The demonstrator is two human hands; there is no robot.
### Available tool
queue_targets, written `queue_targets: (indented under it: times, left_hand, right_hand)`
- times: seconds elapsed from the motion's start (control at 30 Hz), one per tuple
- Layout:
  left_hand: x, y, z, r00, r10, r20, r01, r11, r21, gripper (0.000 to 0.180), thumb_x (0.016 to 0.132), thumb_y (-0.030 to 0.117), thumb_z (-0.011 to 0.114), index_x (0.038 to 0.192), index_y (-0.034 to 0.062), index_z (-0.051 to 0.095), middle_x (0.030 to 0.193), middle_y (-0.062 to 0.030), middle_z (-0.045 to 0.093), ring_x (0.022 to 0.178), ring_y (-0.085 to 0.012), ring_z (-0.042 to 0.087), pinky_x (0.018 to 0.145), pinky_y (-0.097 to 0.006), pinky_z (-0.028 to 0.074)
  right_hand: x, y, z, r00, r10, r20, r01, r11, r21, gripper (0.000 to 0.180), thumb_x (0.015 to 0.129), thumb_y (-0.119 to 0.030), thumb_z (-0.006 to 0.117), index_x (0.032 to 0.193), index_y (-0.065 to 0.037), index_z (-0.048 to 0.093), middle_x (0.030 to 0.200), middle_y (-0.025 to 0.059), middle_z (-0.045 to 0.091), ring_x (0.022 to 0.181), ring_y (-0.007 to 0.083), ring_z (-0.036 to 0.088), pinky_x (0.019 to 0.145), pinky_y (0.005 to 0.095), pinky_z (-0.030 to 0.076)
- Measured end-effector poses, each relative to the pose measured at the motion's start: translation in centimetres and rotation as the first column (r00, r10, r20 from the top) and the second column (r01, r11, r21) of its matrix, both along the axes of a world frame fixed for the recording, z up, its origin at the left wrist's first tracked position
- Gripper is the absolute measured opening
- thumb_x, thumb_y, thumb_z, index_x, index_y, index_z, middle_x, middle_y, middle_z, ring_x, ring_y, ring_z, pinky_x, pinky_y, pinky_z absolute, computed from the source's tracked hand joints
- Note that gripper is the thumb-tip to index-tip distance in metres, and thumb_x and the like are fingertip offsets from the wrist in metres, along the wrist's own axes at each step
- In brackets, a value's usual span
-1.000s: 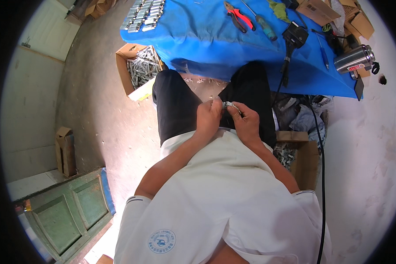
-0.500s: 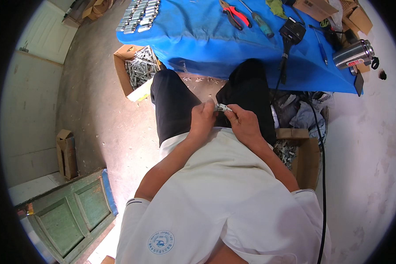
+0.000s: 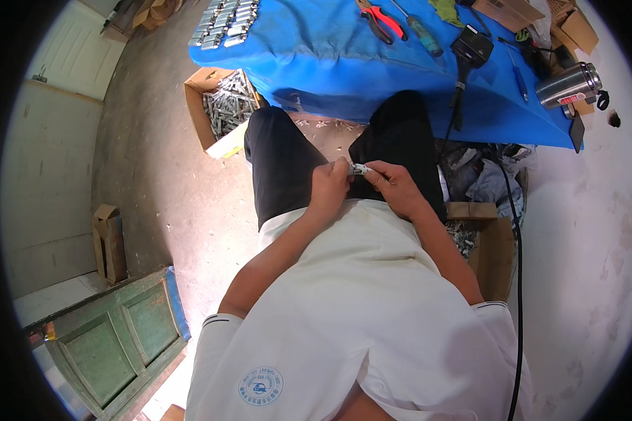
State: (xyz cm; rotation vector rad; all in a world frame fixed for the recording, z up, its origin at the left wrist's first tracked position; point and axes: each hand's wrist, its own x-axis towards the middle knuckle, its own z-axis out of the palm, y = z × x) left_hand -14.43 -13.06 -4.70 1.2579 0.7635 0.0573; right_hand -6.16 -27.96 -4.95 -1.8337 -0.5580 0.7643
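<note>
Over my lap, both hands hold one small silvery-white metal part between them. The fingers of my left hand are closed around its left end. From the other side, my right hand pinches its right end between thumb and fingers. Only the middle of the part shows; its exact kind is too small to make out. Black trousers cover my legs below the hands.
Ahead is a table with a blue cloth, bearing rows of metal parts, red-handled pliers, a screwdriver and a steel flask. Cartons of metal pieces stand by my left knee and right hip. A black cable hangs at right.
The whole view has shifted slightly. My right hand has turned a little about the part, and both hands still hold it over my lap.
</note>
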Motion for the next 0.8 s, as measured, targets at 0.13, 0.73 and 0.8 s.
queue_targets:
  times: [0.13, 0.73, 0.8]
  left_hand:
    - [-0.8, 0.4, 0.9, 0.996, -0.084, -0.021, 0.081, 0.989, -0.126, 0.04, 0.092, 0.037, 0.05, 0.071, 0.0033, 0.055, 0.056, 0.0027, 0.042, 0.045, -0.006, 0.031, 0.041, -0.025, 0.022]
    - [0.2, -1.0, 3.0, 0.968, -0.139, 0.21, 0.022, 0.879, 0.477, 0.037, 0.093, 0.025, 0.051, 0.07, -0.0045, 0.055, 0.053, -0.0107, 0.043, 0.051, -0.0129, 0.037, 0.049, -0.034, 0.035]
    - [-0.2, -0.6, 2.8, 0.962, -0.159, 0.22, 0.074, 0.933, 0.351, 0.036, 0.093, 0.025, 0.052, 0.07, -0.004, 0.056, 0.054, -0.0067, 0.045, 0.051, -0.0109, 0.038, 0.049, -0.032, 0.034]
  right_hand:
    - [0.6, -0.2, 2.3, 0.988, 0.125, 0.087, -0.121, 0.992, -0.044, 0.021, 0.09, -0.021, 0.061, 0.105, -0.007, 0.066, 0.076, 0.0157, 0.063, 0.064, 0.0297, 0.053, 0.064, 0.0334, 0.046]
    - [-2.2, -0.5, 3.1, 0.61, -0.185, 0.771, 0.144, 0.982, 0.121, 0.021, 0.079, -0.011, 0.069, 0.099, -0.007, 0.062, 0.075, 0.0085, 0.058, 0.068, 0.0282, 0.057, 0.061, 0.038, 0.046]
    - [-1.8, -0.7, 3.1, 0.563, -0.179, 0.807, 0.083, 0.984, 0.16, 0.024, 0.076, -0.009, 0.07, 0.099, -0.007, 0.063, 0.076, 0.0074, 0.058, 0.069, 0.026, 0.056, 0.062, 0.0368, 0.046]
